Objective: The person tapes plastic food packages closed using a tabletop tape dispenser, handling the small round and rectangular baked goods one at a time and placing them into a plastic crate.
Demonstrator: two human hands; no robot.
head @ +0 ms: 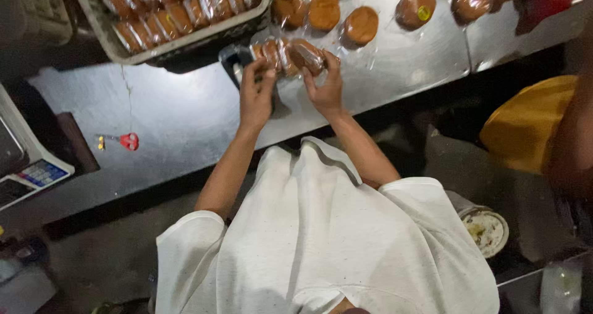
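Both my hands reach up to a row of brown round cakes in a clear plastic wrap (289,55) lying on the metal table (185,116). My left hand (256,93) grips the left end of the row, beside a dark object (233,59). At the right end, the fingers of my right hand (325,86) curl around the last cake. My white T-shirt fills the lower part of the view.
A grey tray (123,58) with several wrapped cakes stands at the top left. Loose wrapped cakes (361,25) lie along the table's far side. A small red object (129,141) and a weighing scale (34,172) are at the left. Another person's arm (574,135) and a yellow bundle (528,125) are at the right.
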